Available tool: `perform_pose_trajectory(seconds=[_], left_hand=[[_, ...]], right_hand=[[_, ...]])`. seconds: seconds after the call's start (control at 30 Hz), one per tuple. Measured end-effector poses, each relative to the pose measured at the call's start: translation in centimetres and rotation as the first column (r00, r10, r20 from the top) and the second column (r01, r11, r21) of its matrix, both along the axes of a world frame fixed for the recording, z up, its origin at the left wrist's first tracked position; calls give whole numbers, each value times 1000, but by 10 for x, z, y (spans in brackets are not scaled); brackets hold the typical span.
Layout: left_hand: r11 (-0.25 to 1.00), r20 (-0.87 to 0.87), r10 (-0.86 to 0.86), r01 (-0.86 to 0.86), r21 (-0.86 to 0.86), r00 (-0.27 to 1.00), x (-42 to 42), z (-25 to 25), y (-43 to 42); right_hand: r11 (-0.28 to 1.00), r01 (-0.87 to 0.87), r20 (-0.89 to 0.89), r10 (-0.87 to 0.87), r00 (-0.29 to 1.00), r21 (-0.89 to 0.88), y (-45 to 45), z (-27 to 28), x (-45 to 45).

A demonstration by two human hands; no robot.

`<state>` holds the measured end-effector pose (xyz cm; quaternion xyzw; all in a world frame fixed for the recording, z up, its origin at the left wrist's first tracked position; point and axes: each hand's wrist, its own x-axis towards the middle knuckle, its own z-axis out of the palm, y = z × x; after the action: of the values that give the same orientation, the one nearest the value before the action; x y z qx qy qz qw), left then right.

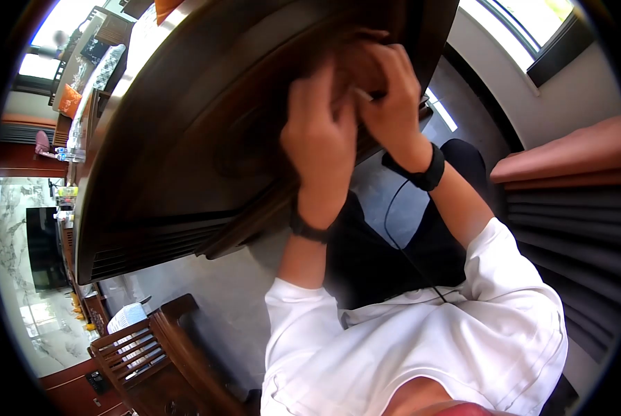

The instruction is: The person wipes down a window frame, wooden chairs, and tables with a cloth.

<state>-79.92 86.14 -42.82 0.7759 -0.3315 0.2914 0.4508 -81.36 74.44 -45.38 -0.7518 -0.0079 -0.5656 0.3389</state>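
Observation:
Both hands are close together in front of a dark, polished wooden panel (206,104), part of a large piece of furniture. My left hand (321,135) is smeared by motion; its fingers point up toward the wood, and I cannot make out whether they hold anything. Beside it, my right hand (397,97) has bent fingers, with the thumb apart from them and dark wood showing between. Whether the fingertips touch the panel is unclear. A black band (307,223) circles my left wrist, and another dark band (432,168) is on my right wrist.
A thin black cable (388,218) hangs between my arms. At the lower left stands a slatted wooden chair (179,360). Dark pleated curtains (560,249) hang on the right. Farther left are a marble-patterned wall (12,243) and an orange cushion (70,101).

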Motion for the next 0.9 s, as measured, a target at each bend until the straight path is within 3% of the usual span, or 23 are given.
perform_pose_trajectory(seconds=[0.13,0.27,0.37,0.5,0.77,0.9], left_hand=[[997,17,-78,78,7,997,3,-21,-53],[989,-88,-108,116,88,990,3,-48,-89],[992,29,-124,123,30,992,9,-76,-96],[987,-137,-151,158,41,979,3,-78,-93],[980,-138,-94,116,164,986,1,-41,-103],[988,-154,-85,103,114,984,0,-50,-103]], right_hand=[[995,95,-68,-95,993,3,-55,-25,-6],[993,100,-188,-88,978,58,-88,-57,-11],[987,159,-247,-161,956,-31,-91,-70,-16],[988,152,-303,-137,943,26,-87,-81,-17],[998,67,-213,-68,975,-16,-100,-66,-13],[998,62,-189,-58,980,14,-98,-76,-9]])
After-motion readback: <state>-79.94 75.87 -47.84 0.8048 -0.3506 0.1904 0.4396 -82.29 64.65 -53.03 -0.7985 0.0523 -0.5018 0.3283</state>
